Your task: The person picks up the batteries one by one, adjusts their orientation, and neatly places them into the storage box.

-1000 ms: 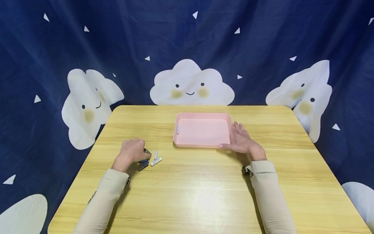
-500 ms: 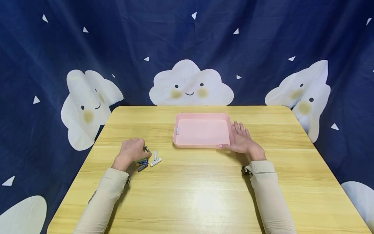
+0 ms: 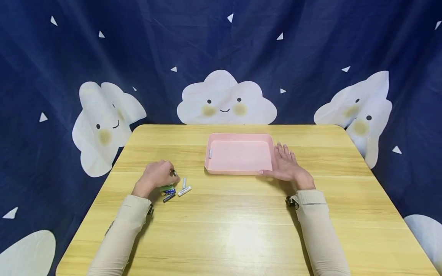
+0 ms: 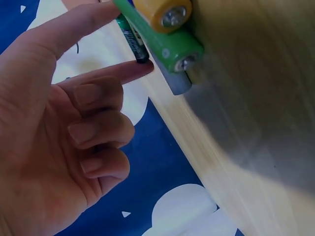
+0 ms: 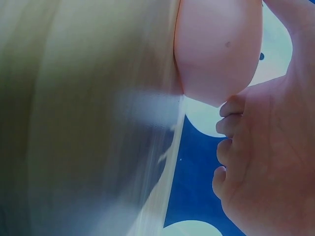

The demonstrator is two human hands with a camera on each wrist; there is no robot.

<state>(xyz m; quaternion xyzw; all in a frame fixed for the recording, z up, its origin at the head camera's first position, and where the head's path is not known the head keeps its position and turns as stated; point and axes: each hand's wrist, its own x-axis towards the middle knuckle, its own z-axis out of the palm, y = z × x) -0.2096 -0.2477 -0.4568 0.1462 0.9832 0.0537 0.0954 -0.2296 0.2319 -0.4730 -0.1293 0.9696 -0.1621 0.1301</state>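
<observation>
In the head view my left hand [image 3: 157, 177] is over the left part of the table. Its thumb and index finger pinch a small dark green battery [image 4: 133, 42], and the other fingers curl toward the palm in the left wrist view. Just below lie a green battery [image 3: 167, 188], a blue battery [image 3: 169, 192] and a dark battery [image 3: 169, 198]. Two white batteries, one in front [image 3: 184, 191] and one behind [image 3: 184, 183], lie to their right. My right hand [image 3: 286, 165] rests against the right end of a pink tray [image 3: 239, 172], thumb at its front rim.
One light-coloured battery [image 3: 210, 153] stands or leans at the tray's left wall; which, I cannot tell. The wooden table [image 3: 221, 226] reaches back to a dark blue curtain [image 3: 155, 50] printed with white clouds.
My left hand has risen slightly, with the dark green battery in its fingers. More of the green battery below now shows. The right hand and tray keep their places.
</observation>
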